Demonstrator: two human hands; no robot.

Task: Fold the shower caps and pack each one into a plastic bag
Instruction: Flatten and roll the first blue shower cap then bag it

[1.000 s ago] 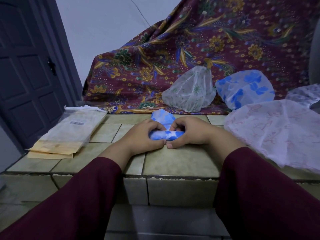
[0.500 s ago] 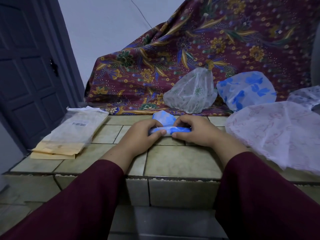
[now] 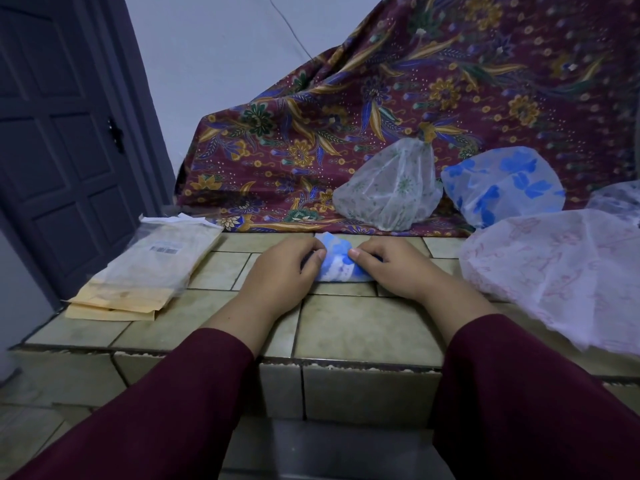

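A small folded blue-and-white shower cap (image 3: 337,263) lies on the tiled ledge (image 3: 363,327) between my hands. My left hand (image 3: 282,271) grips its left end with curled fingers. My right hand (image 3: 394,271) grips its right end the same way, and both hands hide the cap's ends. A stack of clear plastic bags (image 3: 157,265) over yellowish card lies at the ledge's left.
Unfolded caps sit behind and to the right: a green-patterned one (image 3: 389,192), a blue-flowered one (image 3: 502,185), a large pink one (image 3: 561,271). A maroon floral cloth (image 3: 415,98) drapes the back. A dark door (image 3: 59,133) stands at the left. The ledge drops off in front.
Both hands have rolled the blue cap away from me into a tighter bundle. The flap that stood up behind it has been pressed down.
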